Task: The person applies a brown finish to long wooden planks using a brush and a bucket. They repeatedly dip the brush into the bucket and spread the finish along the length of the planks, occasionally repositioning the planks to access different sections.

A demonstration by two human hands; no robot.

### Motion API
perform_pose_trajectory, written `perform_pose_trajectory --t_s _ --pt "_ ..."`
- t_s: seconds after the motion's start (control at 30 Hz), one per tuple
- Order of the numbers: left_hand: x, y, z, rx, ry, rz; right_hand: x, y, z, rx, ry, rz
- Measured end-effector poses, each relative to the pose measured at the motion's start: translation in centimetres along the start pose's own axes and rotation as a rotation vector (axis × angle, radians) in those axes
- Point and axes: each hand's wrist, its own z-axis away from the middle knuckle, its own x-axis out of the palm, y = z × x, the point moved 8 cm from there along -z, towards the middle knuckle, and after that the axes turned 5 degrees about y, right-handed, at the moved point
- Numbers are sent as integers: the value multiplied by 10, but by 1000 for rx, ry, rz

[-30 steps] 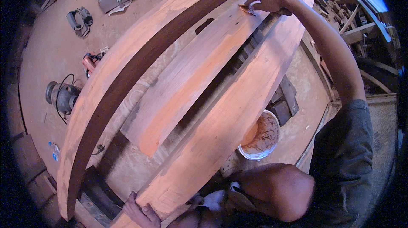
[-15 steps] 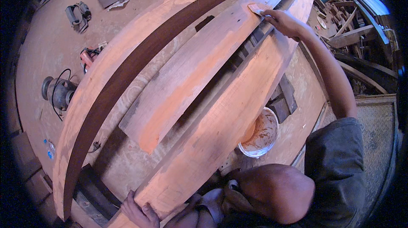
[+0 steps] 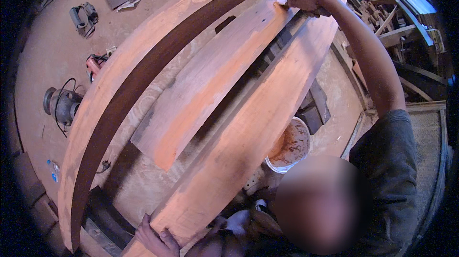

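My right hand (image 3: 306, 2) is closed on a flat putty scraper, mostly hidden behind the fingers. Its edge meets the middle wooden plank (image 3: 210, 84) near the far end, where a smear of orange-brown filler lies. A long filler streak runs along that plank's right edge. Closer to me lies a second tapered plank (image 3: 248, 123), coated with pale orange filler. My left hand (image 3: 158, 240) grips its near end, fingers bent over the left edge and thumb on top. Beside this plank stands a white bucket (image 3: 299, 144) with brown filler inside.
A long curved timber (image 3: 129, 84) arches along the left of the planks. Farther left on the floor are a dark metal pot-like thing (image 3: 57, 101), a red power tool (image 3: 94, 65) and a dark bag-like object (image 3: 83, 17). Scrap wood (image 3: 399, 37) is piled at right.
My right hand has moved slightly up and left with the scraper, which has turned so that less of it shows. The left hand stays on the plank. The whole view has shifted a little.
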Motion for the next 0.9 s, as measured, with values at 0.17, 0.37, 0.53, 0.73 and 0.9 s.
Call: perform_pose_trajectory --t_s 0.17,0.37,0.53,0.73,0.9 --pt "-10 -11 6 -25 8 -19 -33 -39 41 179 -95 -483" --pt "-1 -12 3 -16 -15 38 -36 -16 4 -216 150 -327" --pt "-4 -16 6 -54 -66 36 -28 -49 21 -58 -18 -351" --pt "-4 -18 6 -34 -20 57 -31 -61 73 191 78 -626" --pt "-4 -16 4 -16 -25 37 -35 -126 84 -53 481 -668"
